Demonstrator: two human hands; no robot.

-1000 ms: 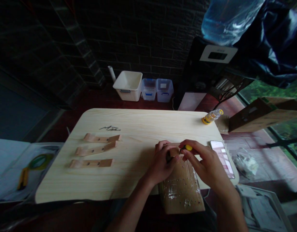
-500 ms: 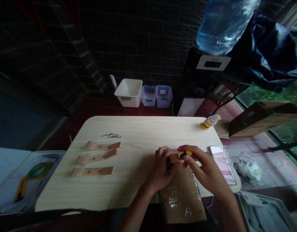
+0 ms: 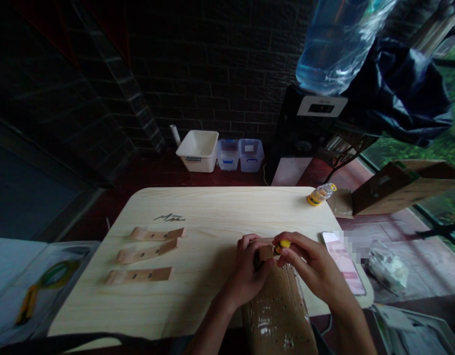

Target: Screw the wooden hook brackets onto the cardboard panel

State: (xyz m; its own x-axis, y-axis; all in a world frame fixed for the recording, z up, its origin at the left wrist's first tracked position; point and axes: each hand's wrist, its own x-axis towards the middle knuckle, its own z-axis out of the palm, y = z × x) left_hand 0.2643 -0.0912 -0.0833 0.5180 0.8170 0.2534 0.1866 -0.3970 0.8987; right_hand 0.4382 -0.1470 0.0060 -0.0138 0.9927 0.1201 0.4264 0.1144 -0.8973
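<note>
My left hand (image 3: pixel 246 272) is closed around a tan strip (image 3: pixel 266 253), with its fingers and thumb at the strip's sides. In my right hand (image 3: pixel 313 262), the thumb and fingers pinch a small screwdriver-like tool with a yellow and black handle (image 3: pixel 284 244); its black end meets the right side of the strip, and its tip is hidden. Beneath both hands lies a tape-wrapped cardboard box (image 3: pixel 277 308) dotted with small holes, reaching over the table's near edge. Three similar tan strips (image 3: pixel 144 255), bent at the ends and with dark slots, lie to the left.
On the pale wooden table (image 3: pixel 212 207) are several thin dark metal pieces (image 3: pixel 170 217), a clear container with a yellow base (image 3: pixel 321 194) and a phone (image 3: pixel 344 264). Plastic bins (image 3: pixel 197 152) and a water dispenser (image 3: pixel 301 133) stand beyond. A tray (image 3: pixel 53 281) is at left.
The whole scene sits slightly lower in view, as the head has tilted up a little. Both hands keep their grips at the strip; more of the yellow handle shows.
</note>
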